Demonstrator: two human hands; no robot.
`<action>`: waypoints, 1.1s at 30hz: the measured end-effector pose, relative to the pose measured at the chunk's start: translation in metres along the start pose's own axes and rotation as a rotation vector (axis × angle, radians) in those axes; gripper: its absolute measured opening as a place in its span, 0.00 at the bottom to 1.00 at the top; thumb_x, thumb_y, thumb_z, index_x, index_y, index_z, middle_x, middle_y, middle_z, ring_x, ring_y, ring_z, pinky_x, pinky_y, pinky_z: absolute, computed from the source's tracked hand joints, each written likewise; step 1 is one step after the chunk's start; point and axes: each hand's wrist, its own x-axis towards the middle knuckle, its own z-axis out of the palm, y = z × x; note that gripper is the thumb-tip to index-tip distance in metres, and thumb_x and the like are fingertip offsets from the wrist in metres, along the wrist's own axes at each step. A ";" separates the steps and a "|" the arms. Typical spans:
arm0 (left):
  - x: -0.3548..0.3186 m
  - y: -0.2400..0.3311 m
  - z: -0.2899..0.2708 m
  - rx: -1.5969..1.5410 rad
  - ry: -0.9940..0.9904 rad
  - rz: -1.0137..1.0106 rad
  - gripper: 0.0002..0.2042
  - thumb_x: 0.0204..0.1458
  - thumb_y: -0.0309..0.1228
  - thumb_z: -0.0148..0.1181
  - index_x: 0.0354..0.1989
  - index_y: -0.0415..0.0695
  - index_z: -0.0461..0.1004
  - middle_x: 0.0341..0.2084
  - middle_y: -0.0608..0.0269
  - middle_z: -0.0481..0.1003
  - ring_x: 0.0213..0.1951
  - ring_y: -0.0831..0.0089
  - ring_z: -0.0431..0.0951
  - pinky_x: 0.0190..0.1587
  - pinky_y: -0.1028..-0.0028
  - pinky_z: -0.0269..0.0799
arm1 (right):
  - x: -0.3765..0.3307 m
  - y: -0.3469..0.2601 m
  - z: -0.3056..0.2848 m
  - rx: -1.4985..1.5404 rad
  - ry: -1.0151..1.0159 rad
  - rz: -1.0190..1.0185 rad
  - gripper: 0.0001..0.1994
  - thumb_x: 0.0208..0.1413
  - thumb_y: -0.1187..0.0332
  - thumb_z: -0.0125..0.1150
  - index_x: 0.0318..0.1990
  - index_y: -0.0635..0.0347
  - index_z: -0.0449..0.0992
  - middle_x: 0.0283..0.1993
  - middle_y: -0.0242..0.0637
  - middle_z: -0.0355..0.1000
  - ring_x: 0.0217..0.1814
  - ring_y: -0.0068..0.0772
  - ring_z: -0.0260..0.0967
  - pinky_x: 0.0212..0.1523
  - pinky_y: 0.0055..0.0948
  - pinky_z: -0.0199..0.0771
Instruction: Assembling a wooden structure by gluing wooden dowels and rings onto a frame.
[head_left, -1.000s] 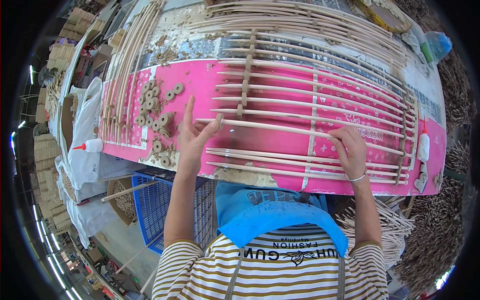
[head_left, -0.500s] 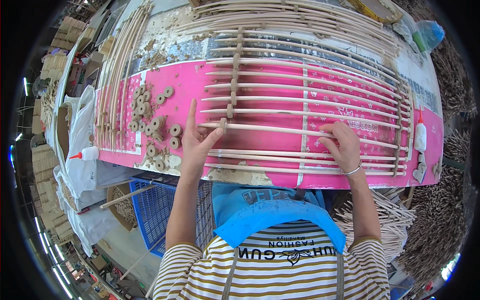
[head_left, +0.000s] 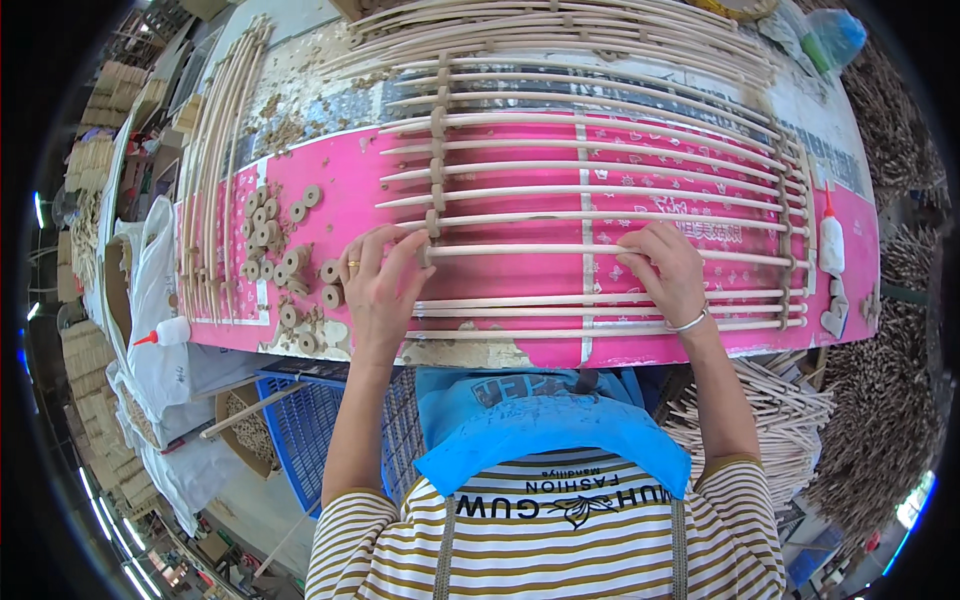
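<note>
A pale wooden rod (head_left: 520, 250) with a tapered left end lies crosswise before me. At that end the fingers of my left hand (head_left: 378, 290) are curled, closed on a small brown ring (head_left: 428, 252) around the rod; the tip is hidden by them. My right hand (head_left: 668, 275), with a bracelet at the wrist, pinches the same rod right of its middle. Beyond it, several similar rods (head_left: 560, 168) lie parallel, with brown rings near both ends. Nearer to me are a few more rods (head_left: 540, 312).
Loose brown rings (head_left: 268, 232) lie left on the pink sheet (head_left: 340, 165). Farther left is a bundle of rods (head_left: 215, 150). Red-tipped white bottles stand or lie at the right (head_left: 831, 240) and left (head_left: 172, 332). A blue crate (head_left: 300, 420) is below the table edge.
My left index finger, stretched out before, has curled down to the ring at the rod's end. The right hand keeps its pinch. The whole view has shifted slightly.
</note>
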 end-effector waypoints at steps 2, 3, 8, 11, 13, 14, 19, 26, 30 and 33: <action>-0.001 0.001 0.002 -0.029 -0.005 -0.016 0.23 0.44 0.32 0.76 0.53 0.55 0.83 0.49 0.68 0.76 0.55 0.62 0.73 0.60 0.58 0.62 | 0.001 0.004 0.005 0.008 0.028 -0.008 0.07 0.55 0.67 0.71 0.38 0.58 0.81 0.36 0.36 0.75 0.40 0.41 0.74 0.40 0.39 0.74; -0.002 0.001 0.002 -0.045 -0.003 -0.040 0.23 0.43 0.31 0.76 0.52 0.55 0.83 0.48 0.69 0.77 0.54 0.62 0.74 0.59 0.58 0.62 | 0.003 0.006 0.007 0.012 0.022 -0.009 0.07 0.55 0.66 0.71 0.38 0.58 0.81 0.36 0.36 0.75 0.41 0.41 0.74 0.42 0.39 0.74; 0.002 0.007 0.020 -0.056 -0.017 -0.018 0.23 0.42 0.31 0.77 0.51 0.55 0.84 0.46 0.69 0.77 0.52 0.62 0.74 0.58 0.59 0.63 | -0.002 0.015 0.002 -0.078 0.027 -0.008 0.06 0.56 0.67 0.70 0.37 0.58 0.82 0.38 0.37 0.77 0.43 0.42 0.74 0.45 0.41 0.73; 0.006 0.012 0.022 -0.054 -0.021 0.003 0.22 0.46 0.30 0.75 0.53 0.51 0.83 0.47 0.63 0.79 0.50 0.60 0.76 0.55 0.59 0.67 | -0.003 0.019 0.005 -0.142 0.053 -0.017 0.06 0.57 0.65 0.70 0.36 0.56 0.83 0.38 0.37 0.77 0.43 0.43 0.74 0.46 0.43 0.73; 0.000 0.007 0.020 -0.093 -0.011 -0.014 0.23 0.44 0.26 0.75 0.53 0.50 0.83 0.49 0.63 0.79 0.54 0.59 0.77 0.55 0.59 0.70 | -0.002 0.021 0.018 -0.150 0.050 -0.031 0.08 0.58 0.62 0.69 0.36 0.55 0.83 0.38 0.36 0.77 0.44 0.42 0.74 0.48 0.42 0.73; -0.002 0.005 0.020 -0.036 -0.060 -0.042 0.23 0.44 0.24 0.75 0.52 0.50 0.83 0.49 0.63 0.79 0.54 0.59 0.77 0.57 0.60 0.69 | -0.002 0.024 0.021 -0.145 0.049 -0.050 0.08 0.58 0.61 0.69 0.35 0.54 0.82 0.38 0.35 0.76 0.45 0.40 0.74 0.49 0.41 0.73; 0.003 0.013 0.019 0.004 -0.011 0.035 0.25 0.42 0.24 0.75 0.53 0.49 0.82 0.48 0.61 0.77 0.51 0.57 0.75 0.57 0.59 0.66 | -0.008 0.023 0.022 -0.158 0.086 0.007 0.10 0.58 0.60 0.70 0.41 0.52 0.83 0.43 0.32 0.75 0.50 0.38 0.73 0.54 0.39 0.70; 0.005 0.019 0.017 -0.006 -0.032 0.051 0.27 0.42 0.28 0.77 0.56 0.49 0.82 0.52 0.61 0.77 0.56 0.57 0.74 0.61 0.58 0.64 | -0.014 0.029 0.020 -0.117 0.064 0.018 0.09 0.56 0.65 0.69 0.44 0.49 0.81 0.46 0.32 0.74 0.54 0.37 0.72 0.57 0.39 0.70; 0.030 0.056 0.024 -0.116 -0.118 0.201 0.26 0.46 0.26 0.74 0.58 0.46 0.80 0.54 0.58 0.76 0.58 0.56 0.74 0.62 0.56 0.65 | -0.014 0.031 0.022 -0.087 0.051 0.044 0.10 0.55 0.66 0.70 0.45 0.50 0.81 0.46 0.32 0.74 0.54 0.37 0.72 0.57 0.39 0.70; 0.042 0.074 0.041 -0.142 -0.176 0.344 0.28 0.48 0.26 0.73 0.61 0.47 0.78 0.58 0.58 0.75 0.61 0.55 0.74 0.64 0.55 0.65 | -0.016 0.028 0.021 -0.046 0.075 0.036 0.12 0.53 0.67 0.71 0.46 0.51 0.81 0.48 0.32 0.75 0.56 0.37 0.72 0.57 0.40 0.72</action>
